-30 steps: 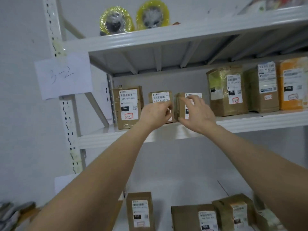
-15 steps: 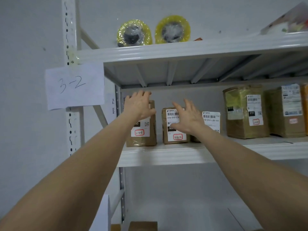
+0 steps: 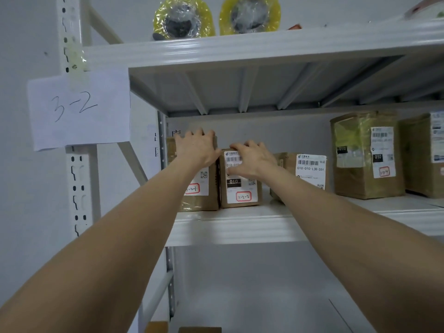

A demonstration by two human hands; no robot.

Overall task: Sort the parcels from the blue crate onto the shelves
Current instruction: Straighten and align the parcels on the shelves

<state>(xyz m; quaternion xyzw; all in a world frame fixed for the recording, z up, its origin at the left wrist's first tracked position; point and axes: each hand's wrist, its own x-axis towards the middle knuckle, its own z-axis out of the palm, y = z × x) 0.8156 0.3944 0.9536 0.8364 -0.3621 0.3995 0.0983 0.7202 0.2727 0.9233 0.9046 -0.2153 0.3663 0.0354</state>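
On grey metal shelf (image 3: 240,229): left hand (image 3: 197,150) curls over top of tall brown cardboard parcel (image 3: 206,200); right hand (image 3: 255,159) grips top of adjoining smaller brown cardboard parcel (image 3: 240,187).

One view only: wide-angle head cam. Looks forward and slightly up, seeing the upper shelf (image 3: 264,48) from beneath. Close to the middle shelf (image 3: 240,228); rack upright (image 3: 80,179) at frame left.
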